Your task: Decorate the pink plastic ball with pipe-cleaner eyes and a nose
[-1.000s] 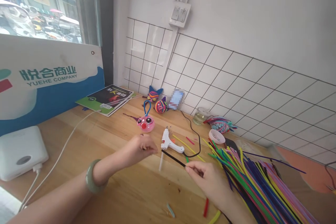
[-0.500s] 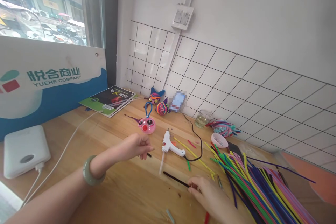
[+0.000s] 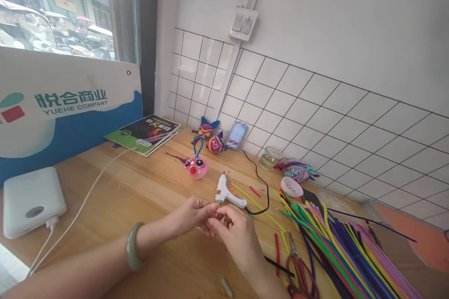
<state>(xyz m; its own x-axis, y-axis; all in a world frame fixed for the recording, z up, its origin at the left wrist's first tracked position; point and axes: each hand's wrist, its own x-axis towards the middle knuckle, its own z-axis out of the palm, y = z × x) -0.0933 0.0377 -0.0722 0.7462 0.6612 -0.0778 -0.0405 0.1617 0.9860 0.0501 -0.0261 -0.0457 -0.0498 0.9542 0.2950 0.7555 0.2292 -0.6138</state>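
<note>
Both my hands meet at the middle of the table, fingertips touching. My left hand [image 3: 197, 214], a pale green bangle [image 3: 134, 246] on its wrist, is pinched closed. Against it, my right hand [image 3: 234, 230] is also closed in a pinch. Whatever lies between the fingers is hidden or too small to name. Just beyond the fingertips rests a white hot glue gun [image 3: 229, 196]. A black pipe cleaner [image 3: 279, 266] pokes out beside my right wrist, near red-handled scissors [image 3: 297, 257]. Behind my hands sits a pink fish-like ornament [image 3: 196, 168] with a blue loop.
A big bundle of coloured pipe cleaners [image 3: 351, 247] covers the right side. A pink bowl [image 3: 292, 188], a glass jar [image 3: 270, 159] and several striped yarn figures [image 3: 216, 144] line the wall. At left are a white power bank [image 3: 33, 201] and a booklet [image 3: 143, 134].
My right hand has let go of the black pipe cleaner, which now lies by its wrist, and has moved up and left. My left hand has shifted right and down to meet it.
</note>
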